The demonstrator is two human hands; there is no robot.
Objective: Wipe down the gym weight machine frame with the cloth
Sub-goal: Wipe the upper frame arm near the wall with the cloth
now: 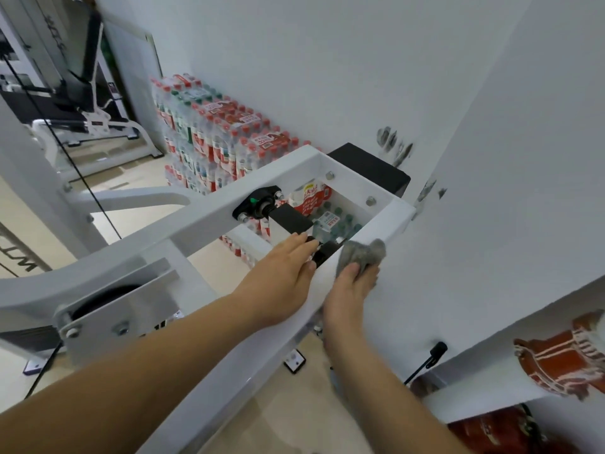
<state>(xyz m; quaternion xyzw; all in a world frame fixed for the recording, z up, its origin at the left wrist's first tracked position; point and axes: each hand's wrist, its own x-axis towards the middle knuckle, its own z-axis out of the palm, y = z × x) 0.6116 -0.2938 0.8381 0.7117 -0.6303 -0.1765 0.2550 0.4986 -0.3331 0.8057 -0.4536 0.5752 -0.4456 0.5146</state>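
Fingers (pixel 370 271) of the right hand (pixel 347 299) curl around the grey cloth (pixel 361 253) and hold it against the white weight machine frame (pixel 203 221) at center right, beside the wall (pixel 327 60). The left hand (pixel 281 276) lies with straight fingers flat on the frame, holding nothing. The wall fills the upper right. The frame runs diagonally from lower left to center. Stacked water bottle packs (pixel 209 136) stand at upper center. 1 red pipe fitting (pixel 563 358) sits at the right edge. 1 black box (pixel 370 168) sits just behind the frame.
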